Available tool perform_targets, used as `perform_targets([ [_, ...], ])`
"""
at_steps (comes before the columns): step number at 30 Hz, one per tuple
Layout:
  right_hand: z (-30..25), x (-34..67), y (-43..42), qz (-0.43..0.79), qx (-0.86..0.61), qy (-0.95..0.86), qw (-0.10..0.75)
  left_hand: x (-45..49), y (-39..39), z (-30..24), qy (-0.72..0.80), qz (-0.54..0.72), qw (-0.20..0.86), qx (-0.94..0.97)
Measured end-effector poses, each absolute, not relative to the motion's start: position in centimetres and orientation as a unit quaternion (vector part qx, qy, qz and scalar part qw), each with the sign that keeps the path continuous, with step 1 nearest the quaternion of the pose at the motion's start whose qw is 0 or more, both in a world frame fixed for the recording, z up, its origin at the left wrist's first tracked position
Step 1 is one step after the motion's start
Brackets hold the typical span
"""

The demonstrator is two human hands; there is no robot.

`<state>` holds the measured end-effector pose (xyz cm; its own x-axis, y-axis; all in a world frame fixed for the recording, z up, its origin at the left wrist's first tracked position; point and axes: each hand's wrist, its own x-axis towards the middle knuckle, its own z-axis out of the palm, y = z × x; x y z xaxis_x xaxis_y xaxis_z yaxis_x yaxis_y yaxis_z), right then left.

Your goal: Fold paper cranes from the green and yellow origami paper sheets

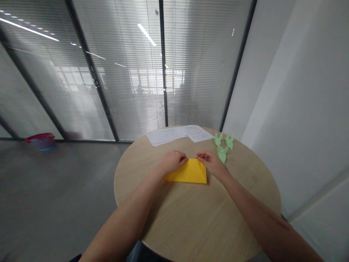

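A folded sheet of yellow paper (191, 173) lies on the round wooden table (185, 214), its long edge toward me. My left hand (174, 161) pinches the paper's far edge near the middle, with the forearm covering its left end. At the far right corner, which slopes with a crease, my right hand (210, 161) holds the edge between thumb and fingers. Just beyond my right hand are several small green folded-paper figures, the nearest one being a green origami figure (222, 155).
White paper sheets (166, 136), one of them printed, lie at the table's far side. Behind stands a glass partition (136, 109) with blinds. A white wall (300, 109) is close on the right. A red and blue basket (43, 142) sits on the floor at left.
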<state>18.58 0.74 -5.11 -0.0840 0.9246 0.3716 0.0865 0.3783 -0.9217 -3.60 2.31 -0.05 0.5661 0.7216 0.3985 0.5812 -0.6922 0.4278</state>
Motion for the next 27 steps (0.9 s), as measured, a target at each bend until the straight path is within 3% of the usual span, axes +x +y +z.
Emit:
perform_targets([
  [12, -5.4, 18.9, 0.0, 0.547, -0.426, -0.587, 0.418, -4.5, 3.3, 0.4, 0.385, 0.207, 0.159, 0.885],
  [27, -6.6, 20.8, 2.3, 0.453, -0.428, -0.543, 0.562, -8.5, 5.9, 0.1, 0.411, 0.173, 0.303, 0.842],
])
